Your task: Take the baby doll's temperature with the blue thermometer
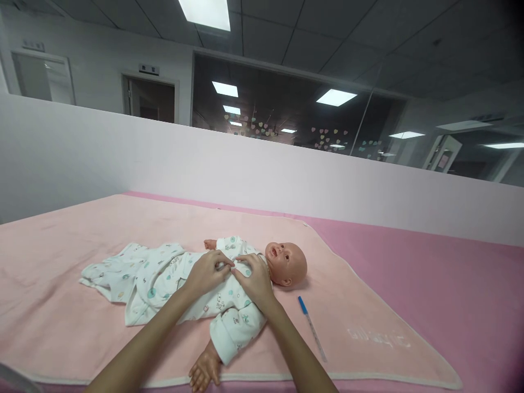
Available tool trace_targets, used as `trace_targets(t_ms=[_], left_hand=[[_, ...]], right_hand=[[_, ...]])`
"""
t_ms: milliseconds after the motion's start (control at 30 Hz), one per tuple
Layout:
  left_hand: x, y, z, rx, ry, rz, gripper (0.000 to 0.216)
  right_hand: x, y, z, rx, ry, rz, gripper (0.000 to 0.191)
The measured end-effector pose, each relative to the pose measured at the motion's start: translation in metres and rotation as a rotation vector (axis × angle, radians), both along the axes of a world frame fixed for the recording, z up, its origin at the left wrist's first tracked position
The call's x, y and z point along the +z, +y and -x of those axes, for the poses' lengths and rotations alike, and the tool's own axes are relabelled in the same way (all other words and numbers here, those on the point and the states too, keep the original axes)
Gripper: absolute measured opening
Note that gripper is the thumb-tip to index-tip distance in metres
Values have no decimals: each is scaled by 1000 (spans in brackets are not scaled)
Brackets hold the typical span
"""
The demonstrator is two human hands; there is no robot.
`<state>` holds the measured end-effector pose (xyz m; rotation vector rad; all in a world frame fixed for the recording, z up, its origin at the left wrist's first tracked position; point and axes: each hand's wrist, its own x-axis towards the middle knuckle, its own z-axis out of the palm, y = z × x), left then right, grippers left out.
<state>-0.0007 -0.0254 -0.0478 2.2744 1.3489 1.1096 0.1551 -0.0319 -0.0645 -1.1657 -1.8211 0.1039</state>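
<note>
Left hand (208,271): we see it reaching in from the lower left of the frame and lying on the doll's chest, its grip pressed together on a small fold of the romper's front

Right hand (256,278): it comes in from the lower right and sits just beside the left, fingertips almost meeting it; the grip is curled down and pinching the same front edge, close under the doll's chin

Doll (289,263): a baby doll flat on its back at centre frame, head to the right and legs to the left; one bare hand lies near the bottom edge, the other peeks out behind our knuckles

Romper (164,273): white with small coloured prints, worn by the doll and spread loose and rumpled towards the left

Blanket (61,273): pale pink, under the doll, filling the lower left and middle

Bench (450,284): covered in deeper pink, showing on the right past the blanket's edge

Stick (311,328): thin, with a blue tip, lying on the blanket just right of our right forearm, apart from the doll

Partition (245,169): a plain white wall across the middle of the frame, behind the bench

Glass wall (286,109): dark, in the upper middle, dotted with little heart stickers
</note>
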Motion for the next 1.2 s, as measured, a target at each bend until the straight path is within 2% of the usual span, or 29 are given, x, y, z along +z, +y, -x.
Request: trace_targets(t_ms=[300,600,867,1200], left_hand=[[-1,1,-1,4,64,24,23],[-5,5,-1,-8,16,37,27],[3,0,1,-50,-69,131,24],[8,-2,3,-75,-106,175,21]], right_hand=[[0,-1,0,-4,-17,12,21],[0,0,1,-16,-26,24,21],[1,-3,2,-27,-58,21,17],[-1,-3,3,-57,-97,-4,14]])
